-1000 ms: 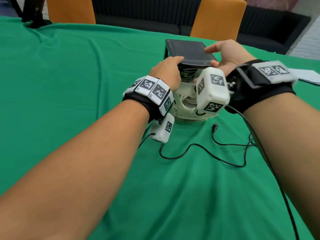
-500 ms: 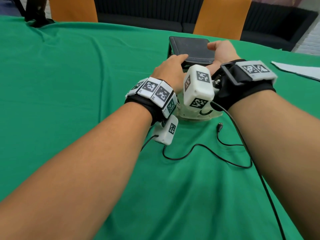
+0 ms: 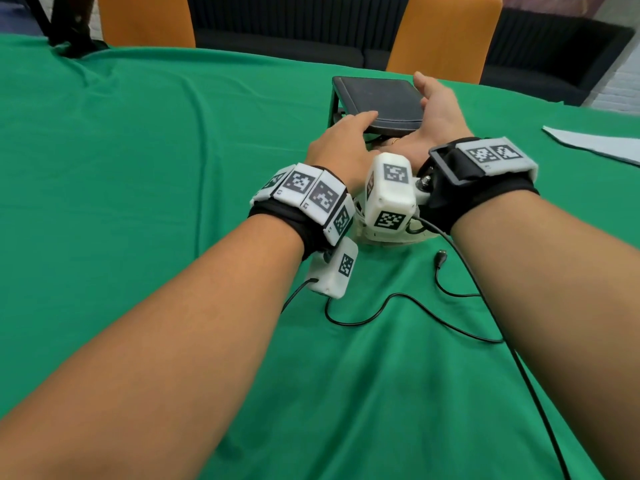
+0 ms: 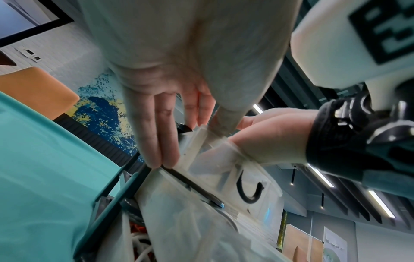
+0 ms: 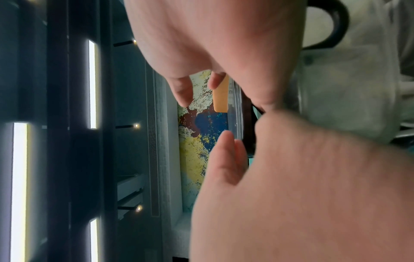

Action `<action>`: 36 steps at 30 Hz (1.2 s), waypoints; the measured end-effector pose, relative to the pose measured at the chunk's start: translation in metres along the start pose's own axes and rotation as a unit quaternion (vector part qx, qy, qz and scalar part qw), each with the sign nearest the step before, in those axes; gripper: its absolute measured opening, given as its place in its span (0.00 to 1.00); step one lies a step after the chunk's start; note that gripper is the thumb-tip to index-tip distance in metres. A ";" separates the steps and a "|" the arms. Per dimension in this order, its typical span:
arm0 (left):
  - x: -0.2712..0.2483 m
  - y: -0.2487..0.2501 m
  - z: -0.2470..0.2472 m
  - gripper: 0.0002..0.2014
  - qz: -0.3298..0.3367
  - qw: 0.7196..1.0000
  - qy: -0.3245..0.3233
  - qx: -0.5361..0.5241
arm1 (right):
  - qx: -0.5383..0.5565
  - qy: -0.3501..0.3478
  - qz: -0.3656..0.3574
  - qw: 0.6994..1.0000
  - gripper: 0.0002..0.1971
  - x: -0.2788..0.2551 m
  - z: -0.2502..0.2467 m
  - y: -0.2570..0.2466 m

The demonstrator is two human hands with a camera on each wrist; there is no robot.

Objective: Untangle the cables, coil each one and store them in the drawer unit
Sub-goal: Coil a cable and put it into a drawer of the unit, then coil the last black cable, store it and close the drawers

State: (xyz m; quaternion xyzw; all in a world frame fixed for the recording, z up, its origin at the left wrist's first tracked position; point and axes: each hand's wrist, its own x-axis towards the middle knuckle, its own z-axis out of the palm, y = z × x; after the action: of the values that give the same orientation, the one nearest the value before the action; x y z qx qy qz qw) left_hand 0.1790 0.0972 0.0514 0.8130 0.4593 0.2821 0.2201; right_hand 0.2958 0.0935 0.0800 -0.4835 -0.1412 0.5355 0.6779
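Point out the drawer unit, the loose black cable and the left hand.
drawer unit (image 3: 377, 95): head view, on its dark top panel.
loose black cable (image 3: 408, 299): head view, mid-run on the green cloth.
left hand (image 3: 341, 143): head view, back of the hand.

Head view looking down over both forearms, wrist views close beneath the palms along the fingers, all sharing the drawer unit.

The green-clothed table carries the drawer unit, a black cable and paper.
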 end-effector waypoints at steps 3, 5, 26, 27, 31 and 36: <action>0.000 -0.001 -0.002 0.29 0.000 1.000 0.003 -0.002 | 0.031 -0.016 0.002 0.999 0.14 -0.010 0.002 -0.001; 0.001 -0.004 -0.002 0.30 0.000 1.000 0.002 -0.003 | 0.032 -0.029 0.005 0.999 0.14 -0.014 0.003 0.000; -0.011 -0.014 0.013 0.35 0.044 0.998 -0.035 -0.041 | -0.469 -0.119 -0.087 0.871 0.10 -0.090 -0.069 -0.004; -0.017 -0.014 0.014 0.36 0.051 0.997 -0.015 -0.047 | -0.492 -0.132 -0.065 0.858 0.12 -0.090 -0.075 0.005; -0.036 -0.013 0.011 0.27 0.067 0.997 0.015 -0.041 | -0.609 -0.177 -0.003 0.774 0.11 -0.085 -0.097 0.046; -0.042 -0.013 0.001 0.06 0.040 0.995 -0.049 -0.074 | -0.741 -0.242 -0.042 0.625 0.12 -0.077 -0.094 0.071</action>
State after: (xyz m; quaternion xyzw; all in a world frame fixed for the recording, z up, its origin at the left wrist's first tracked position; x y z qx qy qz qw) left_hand 0.1537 0.0669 0.0319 0.8250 0.3930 0.2840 0.2902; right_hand 0.2905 -0.0229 0.0012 -0.6688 -0.6696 0.3185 0.0541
